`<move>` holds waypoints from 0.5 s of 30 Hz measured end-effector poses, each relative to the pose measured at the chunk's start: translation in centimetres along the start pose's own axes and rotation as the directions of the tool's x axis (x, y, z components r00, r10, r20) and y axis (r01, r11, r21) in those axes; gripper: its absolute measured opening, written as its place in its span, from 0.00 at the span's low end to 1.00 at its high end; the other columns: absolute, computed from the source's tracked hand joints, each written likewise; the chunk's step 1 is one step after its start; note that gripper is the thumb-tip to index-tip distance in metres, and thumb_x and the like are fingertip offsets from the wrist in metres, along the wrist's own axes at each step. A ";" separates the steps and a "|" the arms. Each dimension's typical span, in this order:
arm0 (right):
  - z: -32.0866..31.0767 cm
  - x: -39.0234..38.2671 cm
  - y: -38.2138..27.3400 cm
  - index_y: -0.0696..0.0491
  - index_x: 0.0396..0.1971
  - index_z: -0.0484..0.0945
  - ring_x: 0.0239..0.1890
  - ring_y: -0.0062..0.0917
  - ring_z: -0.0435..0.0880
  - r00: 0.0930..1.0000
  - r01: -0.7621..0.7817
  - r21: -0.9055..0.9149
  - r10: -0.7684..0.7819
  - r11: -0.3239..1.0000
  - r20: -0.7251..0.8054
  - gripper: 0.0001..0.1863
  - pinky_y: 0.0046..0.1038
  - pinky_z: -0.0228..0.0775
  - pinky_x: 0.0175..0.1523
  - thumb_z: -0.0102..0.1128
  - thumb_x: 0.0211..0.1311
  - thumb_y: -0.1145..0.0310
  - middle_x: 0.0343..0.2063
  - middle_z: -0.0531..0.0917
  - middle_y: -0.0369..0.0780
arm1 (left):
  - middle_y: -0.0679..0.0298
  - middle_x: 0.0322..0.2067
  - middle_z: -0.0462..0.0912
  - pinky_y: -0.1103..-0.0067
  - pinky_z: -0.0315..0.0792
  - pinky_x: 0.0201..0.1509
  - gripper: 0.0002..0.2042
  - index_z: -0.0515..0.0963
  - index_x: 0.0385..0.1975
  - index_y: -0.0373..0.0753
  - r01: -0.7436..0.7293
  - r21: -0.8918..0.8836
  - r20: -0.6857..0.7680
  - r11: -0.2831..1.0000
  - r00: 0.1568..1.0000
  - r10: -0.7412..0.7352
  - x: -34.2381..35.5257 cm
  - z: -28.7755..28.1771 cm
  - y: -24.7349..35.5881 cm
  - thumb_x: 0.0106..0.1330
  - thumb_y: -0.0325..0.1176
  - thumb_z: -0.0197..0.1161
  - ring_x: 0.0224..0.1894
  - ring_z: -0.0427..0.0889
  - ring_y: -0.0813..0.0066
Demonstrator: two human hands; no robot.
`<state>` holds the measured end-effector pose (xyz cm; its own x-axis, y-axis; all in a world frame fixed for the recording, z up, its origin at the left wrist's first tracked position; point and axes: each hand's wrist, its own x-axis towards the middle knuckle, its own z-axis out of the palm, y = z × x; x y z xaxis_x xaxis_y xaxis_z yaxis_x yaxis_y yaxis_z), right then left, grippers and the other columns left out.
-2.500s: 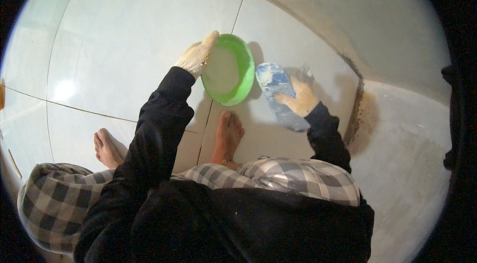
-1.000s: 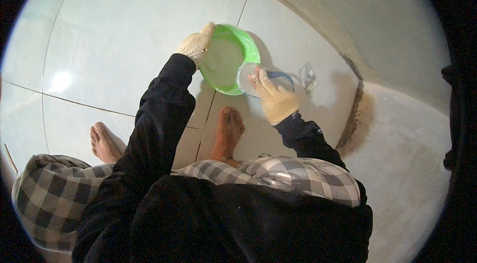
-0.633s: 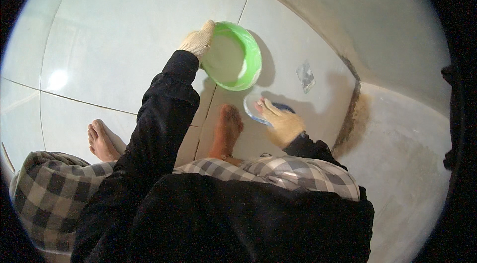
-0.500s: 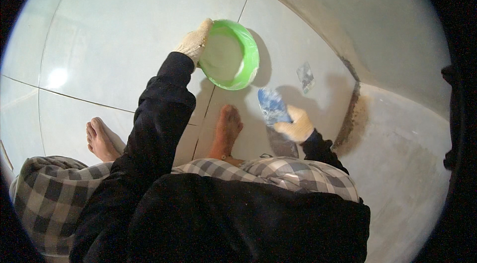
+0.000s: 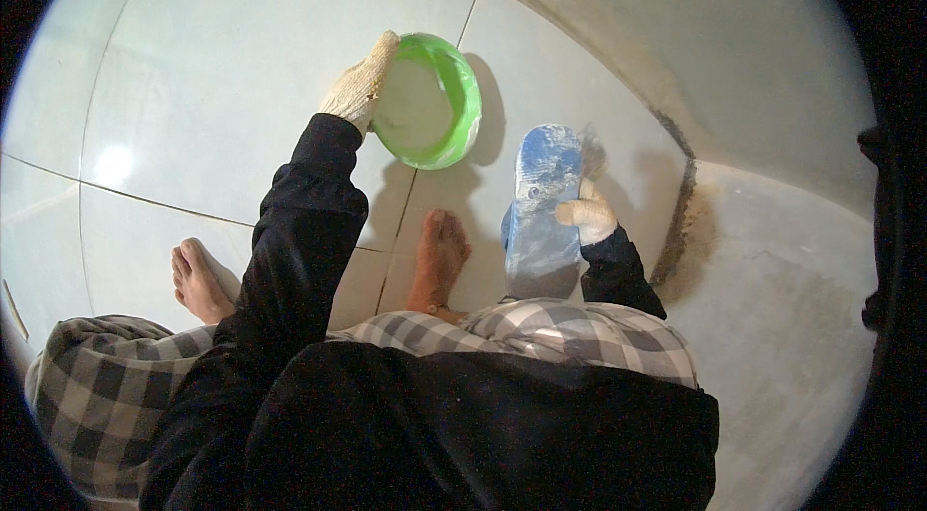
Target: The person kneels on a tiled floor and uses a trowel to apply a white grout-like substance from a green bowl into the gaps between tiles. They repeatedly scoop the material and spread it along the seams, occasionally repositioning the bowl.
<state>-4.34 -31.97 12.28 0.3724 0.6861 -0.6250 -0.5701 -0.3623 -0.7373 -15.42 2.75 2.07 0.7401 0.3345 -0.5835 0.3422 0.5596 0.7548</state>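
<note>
A bright green bowl [image 5: 463, 115] with a pale, wet-looking paste inside hangs tilted above the tiles. My left hand [image 5: 362, 86], in a cream knitted glove, grips its left rim, thumb on top. Lower right, my right hand [image 5: 591, 212], gloved alike, is closed on the right side of a blue flip-flop [image 5: 547, 173]. White smears cover the flip-flop's rounded far end, and its long flat face is turned up toward me. My right fingers pass underneath it and are mostly hidden; the thumb shows on its face.
Large pale floor tiles [image 5: 241, 47] with dark joints spread around my bare feet [image 5: 440, 255]. Grey walls [image 5: 763, 57] rise at the far right, meeting in a corner with a rough brown edge [image 5: 679, 216]. A small scrap [image 5: 592, 156] shows partly beside the flip-flop.
The flip-flop has swung round, now pointing away from me with its full length showing, and covers part of the scrap. The bowl and my left hand have shifted slightly left.
</note>
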 end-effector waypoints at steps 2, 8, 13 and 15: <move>0.7 0.6 0.6 0.61 0.57 0.71 0.46 0.34 0.83 0.996 0.084 0.079 -0.087 0.993 0.036 0.31 0.34 0.75 0.54 0.60 0.48 0.78 0.49 0.82 0.47 | 0.47 0.50 0.78 0.69 0.72 0.54 0.44 0.73 0.58 0.30 -0.099 -0.019 -0.023 0.995 0.995 0.099 0.3 -0.4 -0.9 0.60 0.70 0.55 0.49 0.78 0.61; 3.7 2.9 -1.4 0.58 0.44 0.80 0.37 0.29 0.84 0.902 0.044 -0.866 -0.392 0.499 -0.180 0.20 0.31 0.74 0.45 0.67 0.55 0.61 0.36 0.86 0.43 | 0.45 0.51 0.79 0.71 0.67 0.60 0.42 0.73 0.57 0.28 -0.054 0.007 -0.084 0.999 0.995 0.055 0.8 -0.4 -1.7 0.62 0.68 0.52 0.53 0.76 0.58; 5.0 5.1 -2.9 0.55 0.50 0.78 0.39 0.40 0.84 0.862 0.115 -0.939 -0.502 0.324 -0.068 0.23 0.34 0.75 0.47 0.65 0.57 0.58 0.40 0.85 0.47 | 0.42 0.46 0.80 0.67 0.68 0.57 0.44 0.75 0.53 0.26 -0.034 0.260 -0.157 0.965 0.985 0.077 1.6 -0.3 -1.8 0.62 0.70 0.47 0.50 0.78 0.52; 5.4 6.1 -2.7 0.53 0.54 0.76 0.41 0.41 0.84 0.782 0.157 -0.975 -0.622 0.155 0.027 0.24 0.34 0.76 0.47 0.63 0.59 0.59 0.41 0.85 0.47 | 0.40 0.43 0.81 0.66 0.68 0.56 0.45 0.77 0.51 0.25 -0.057 0.322 -0.144 0.945 0.984 0.108 2.0 -0.4 -2.0 0.62 0.71 0.45 0.48 0.79 0.51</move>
<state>-4.47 -23.46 11.85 0.6262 0.7793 -0.0232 0.6842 -0.5636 -0.4629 -14.84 2.59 -0.78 0.6815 0.4991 -0.5352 0.4678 0.2652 0.8431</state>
